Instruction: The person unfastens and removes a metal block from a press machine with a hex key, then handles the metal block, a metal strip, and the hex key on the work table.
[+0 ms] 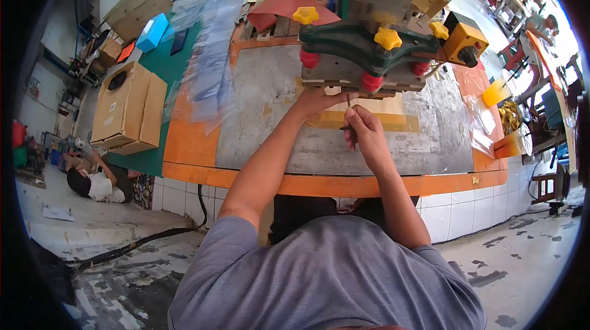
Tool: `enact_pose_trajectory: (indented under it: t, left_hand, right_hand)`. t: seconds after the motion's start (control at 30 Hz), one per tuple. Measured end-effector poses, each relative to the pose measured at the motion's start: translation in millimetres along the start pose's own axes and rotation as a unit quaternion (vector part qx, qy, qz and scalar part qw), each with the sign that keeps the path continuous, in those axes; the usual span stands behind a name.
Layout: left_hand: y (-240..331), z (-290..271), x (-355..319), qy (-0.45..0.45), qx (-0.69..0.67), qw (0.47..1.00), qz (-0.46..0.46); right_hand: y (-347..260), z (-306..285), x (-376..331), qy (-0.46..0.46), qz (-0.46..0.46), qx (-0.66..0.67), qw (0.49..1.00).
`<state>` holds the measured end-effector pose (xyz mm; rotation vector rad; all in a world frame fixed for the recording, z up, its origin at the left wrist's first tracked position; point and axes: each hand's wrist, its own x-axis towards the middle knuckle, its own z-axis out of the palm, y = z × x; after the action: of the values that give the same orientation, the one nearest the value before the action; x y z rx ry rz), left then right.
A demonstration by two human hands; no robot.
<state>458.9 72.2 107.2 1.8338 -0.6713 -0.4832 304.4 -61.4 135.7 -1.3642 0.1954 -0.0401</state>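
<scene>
A press with a dark green frame (359, 42) stands over a grey metal plate (264, 145). Beneath its front edge lies a pale tan sheet (390, 106) with a yellow-brown tape strip (396, 124) along the near side. My left hand (314, 102) lies on the sheet's left end, thumb stretched to the right, its other fingers partly hidden under the press edge. Just right of it, my right hand (364, 128) is closed around a thin dark pen-like tool (349, 101), held upright with its top near the left thumb. The tool's exact kind is unclear.
Yellow star knobs (388, 39) and a yellow control box (464, 44) sit on the press. Clear plastic sheets (212, 78) and a cardboard box (126, 109) are at left. Drink cups (513, 144) stand by the orange table edge (430, 184) at right. A person (98, 182) sits low at left.
</scene>
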Motion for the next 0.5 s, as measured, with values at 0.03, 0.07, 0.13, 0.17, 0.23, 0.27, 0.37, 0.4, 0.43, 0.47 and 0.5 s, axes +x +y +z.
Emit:
enact_pose_trajectory:
  t: [0.03,0.07,0.13,0.17,0.23,0.27,0.37,0.4,0.43,0.47,0.5]
  left_hand:
    - [4,1,1,-0.011,0.003,1.0,-0.004]
    - [8,1,-1,-0.017,0.003,1.0,-0.002]
    - [17,-1,-7,-0.004,0.021,1.0,-0.007]
    - [13,-2,-6,-0.005,0.022,1.0,-0.006]
    - [4,-3,-2,0.011,0.105,0.994,-0.01]
    - [1,-3,-2,0.01,0.106,0.994,-0.009]
    - [-1,-2,-1,0.032,0.117,0.993,0.008]
    - [-1,-3,-1,0.01,0.113,0.993,-0.018]
    - [-1,-4,0,-0.01,0.109,0.993,-0.044]
    - [-3,-4,0,-0.01,0.109,0.993,-0.043]
    - [-7,-4,0,0.0,0.075,0.997,-0.031]
  right_hand:
    - [-1,1,2,-0.006,0.003,-0.006,1.0]
    - [-2,1,5,-0.012,0.007,-0.012,1.0]
    - [-3,1,11,-0.003,0.013,-0.017,1.0]
    - [-3,1,13,0.001,0.021,-0.023,1.0]
    - [-2,0,16,0.0,0.015,-0.016,1.0]
    - [-1,0,18,-0.003,0.009,-0.01,1.0]
    - [1,-1,21,-0.019,0.023,0.025,0.999]
    - [1,0,20,-0.018,0.022,0.025,0.999]
    - [0,3,19,-0.039,0.047,0.116,0.991]
    - [0,5,19,-0.06,0.072,0.206,0.974]
    - [-2,6,19,-0.06,0.071,0.206,0.974]
